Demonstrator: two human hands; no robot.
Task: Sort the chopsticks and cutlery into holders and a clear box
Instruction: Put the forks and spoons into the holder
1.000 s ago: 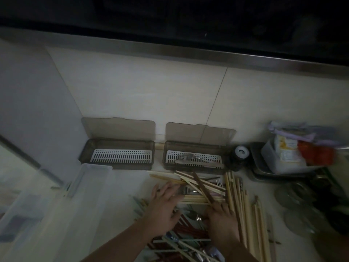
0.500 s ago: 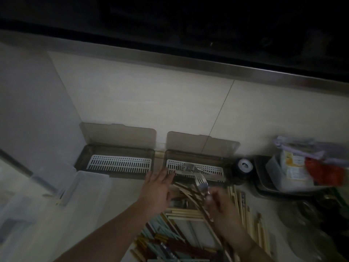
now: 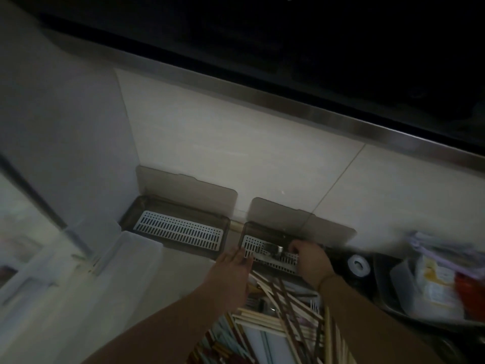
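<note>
Two dark tinted holders with white slotted trays stand against the wall, lids up. The left holder [image 3: 181, 231] has only its tray showing. The right holder [image 3: 265, 232] has metal cutlery [image 3: 273, 250] lying on its tray. My right hand [image 3: 311, 260] is over that tray, fingers curled at a metal piece. My left hand [image 3: 232, 261] rests at the right holder's front left corner, fingers straight. A heap of wooden and coloured chopsticks [image 3: 283, 308] lies in front of the holders. A clear box [image 3: 123, 261] sits at the left.
A black and white roll [image 3: 358, 264] stands right of the right holder. A dark tray [image 3: 385, 287] with a plastic tub and packets [image 3: 430, 282] fills the right side. The tiled wall rises right behind the holders.
Both hands left the chopstick heap and went forward to the right holder. My right hand carried a fork up from the heap to the holder's tray. The camera view tilted.
</note>
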